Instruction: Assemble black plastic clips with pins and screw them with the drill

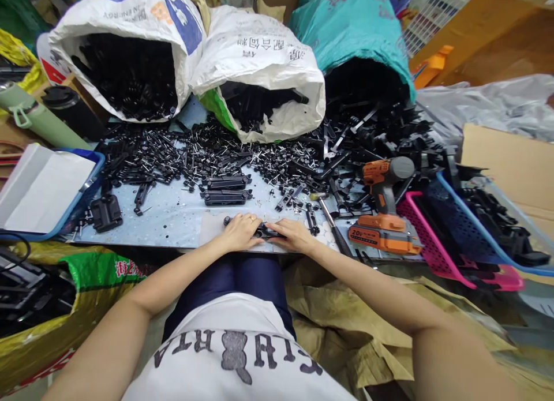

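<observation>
Both hands meet at the near edge of the worktop [173, 216] on 1 small black plastic part [265, 233]. The left hand [240, 232] lies over its left end with fingers curled down, and the right hand [292, 235] presses on its right end; each grip looks closed on the part, which rests on a pale mat just in front of the person's lap.

Judging by what lies around, the work is at an early or middle stage. 2 finished-looking black assemblies [225, 190] lie side by side just beyond the hands, while a wide spread of loose black pieces and pins [208, 153] covers the far half of the worktop, far too many to count. 3 sacks stand behind: 2 white sacks [130, 26] and 1 teal sack [355, 26], all open and spilling more black parts, so plenty appears left to do.

To the right stands 1 orange cordless drill [383, 208], untouched, with 1 screwdriver [335, 228] lying between it and the right hand. Past the drill sit 2 baskets, 1 pink basket [426, 239] and 1 blue basket [476, 228], holding black parts. At left are 1 blue tray [89, 184] with white sheets in it, 1 chunky black block [106, 212], and 1 green bottle [34, 115].
</observation>
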Demonstrator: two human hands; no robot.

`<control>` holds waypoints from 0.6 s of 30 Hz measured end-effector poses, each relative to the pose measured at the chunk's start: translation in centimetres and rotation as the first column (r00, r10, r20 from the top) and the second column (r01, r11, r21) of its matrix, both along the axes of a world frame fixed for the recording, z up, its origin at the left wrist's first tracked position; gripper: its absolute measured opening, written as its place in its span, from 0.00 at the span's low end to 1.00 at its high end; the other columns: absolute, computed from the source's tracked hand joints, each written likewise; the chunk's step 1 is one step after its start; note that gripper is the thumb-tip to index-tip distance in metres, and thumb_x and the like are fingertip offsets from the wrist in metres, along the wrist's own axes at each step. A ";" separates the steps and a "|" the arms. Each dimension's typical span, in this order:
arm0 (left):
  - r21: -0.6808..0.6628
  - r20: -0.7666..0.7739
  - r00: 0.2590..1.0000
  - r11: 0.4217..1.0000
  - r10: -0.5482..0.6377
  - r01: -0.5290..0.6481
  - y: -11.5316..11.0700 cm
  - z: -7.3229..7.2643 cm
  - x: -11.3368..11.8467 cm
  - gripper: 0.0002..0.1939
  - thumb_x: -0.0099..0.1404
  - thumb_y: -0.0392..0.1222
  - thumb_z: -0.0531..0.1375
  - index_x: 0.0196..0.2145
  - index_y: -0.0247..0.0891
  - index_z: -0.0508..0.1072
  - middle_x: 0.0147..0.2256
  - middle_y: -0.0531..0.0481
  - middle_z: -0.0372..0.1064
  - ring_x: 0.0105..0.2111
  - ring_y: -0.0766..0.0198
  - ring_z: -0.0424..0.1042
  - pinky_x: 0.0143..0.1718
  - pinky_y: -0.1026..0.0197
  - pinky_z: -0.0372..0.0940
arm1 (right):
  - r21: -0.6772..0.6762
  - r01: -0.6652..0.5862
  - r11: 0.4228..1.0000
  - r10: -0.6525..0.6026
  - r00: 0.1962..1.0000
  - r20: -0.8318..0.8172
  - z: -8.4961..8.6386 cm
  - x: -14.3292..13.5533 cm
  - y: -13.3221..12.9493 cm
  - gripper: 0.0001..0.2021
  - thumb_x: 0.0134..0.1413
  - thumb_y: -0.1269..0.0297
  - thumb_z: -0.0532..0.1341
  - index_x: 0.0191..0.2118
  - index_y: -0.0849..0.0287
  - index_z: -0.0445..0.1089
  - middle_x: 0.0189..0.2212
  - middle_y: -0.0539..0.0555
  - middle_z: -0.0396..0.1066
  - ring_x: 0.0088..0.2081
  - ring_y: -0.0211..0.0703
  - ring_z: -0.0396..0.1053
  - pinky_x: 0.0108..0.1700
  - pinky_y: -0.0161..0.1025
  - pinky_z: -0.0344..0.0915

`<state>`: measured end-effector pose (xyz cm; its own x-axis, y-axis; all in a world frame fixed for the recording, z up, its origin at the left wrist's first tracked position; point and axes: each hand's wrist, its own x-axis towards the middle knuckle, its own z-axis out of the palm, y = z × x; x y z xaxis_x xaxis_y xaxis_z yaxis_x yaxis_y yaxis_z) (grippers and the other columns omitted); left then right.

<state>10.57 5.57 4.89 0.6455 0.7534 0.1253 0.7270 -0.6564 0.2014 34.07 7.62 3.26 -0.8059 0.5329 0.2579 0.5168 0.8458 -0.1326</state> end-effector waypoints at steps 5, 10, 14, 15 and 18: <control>0.115 0.024 0.997 0.991 0.070 -0.072 -0.6 0.6 -1.4 0.23 0.68 0.53 0.47 0.29 0.32 0.70 0.27 0.42 0.68 0.31 0.57 0.68 0.30 0.58 0.57 | 0.104 0.172 0.980 -0.172 0.985 -0.001 3.0 -0.3 -1.3 0.28 0.56 0.40 0.49 0.22 0.61 0.66 0.18 0.54 0.63 0.22 0.38 0.60 0.25 0.36 0.50; 0.135 0.571 0.799 0.982 -0.188 0.134 -5.0 5.8 -2.9 0.31 0.69 0.56 0.36 0.21 0.37 0.65 0.17 0.49 0.62 0.19 0.66 0.61 0.23 0.62 0.53 | -0.201 -0.332 0.922 0.216 0.870 -0.444 8.9 -3.4 -4.8 0.28 0.58 0.40 0.45 0.21 0.58 0.60 0.14 0.49 0.57 0.18 0.35 0.56 0.23 0.35 0.49; 0.075 0.820 0.563 0.994 -0.104 0.074 -7.6 7.5 -3.5 0.30 0.70 0.54 0.35 0.21 0.37 0.63 0.17 0.49 0.63 0.19 0.68 0.61 0.22 0.64 0.54 | -0.429 -0.321 0.844 -0.116 0.672 -0.732 8.2 -6.6 -7.3 0.26 0.59 0.41 0.44 0.24 0.57 0.60 0.15 0.47 0.55 0.17 0.35 0.54 0.21 0.35 0.52; 0.047 0.824 0.563 0.998 -0.063 0.043 -7.7 7.1 -3.7 0.28 0.70 0.53 0.37 0.21 0.37 0.62 0.17 0.50 0.62 0.18 0.68 0.61 0.22 0.64 0.54 | -0.496 -0.280 0.822 -0.214 0.656 -0.724 7.1 -7.1 -7.6 0.26 0.59 0.41 0.43 0.25 0.58 0.61 0.15 0.47 0.55 0.16 0.34 0.54 0.21 0.34 0.53; -0.067 0.691 0.718 0.997 0.077 -0.042 -7.2 5.1 -4.6 0.26 0.71 0.49 0.40 0.19 0.37 0.61 0.15 0.51 0.60 0.16 0.69 0.60 0.21 0.65 0.54 | -0.592 -0.275 0.757 -0.207 0.760 -0.617 3.8 -7.7 -7.3 0.31 0.58 0.38 0.37 0.26 0.59 0.63 0.15 0.49 0.59 0.17 0.35 0.57 0.22 0.34 0.56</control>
<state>5.98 -1.67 9.99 0.3449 0.8028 0.4863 0.4101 -0.5950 0.6912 26.40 0.33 7.09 -0.6066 0.7299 0.3150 0.0819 0.4516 -0.8885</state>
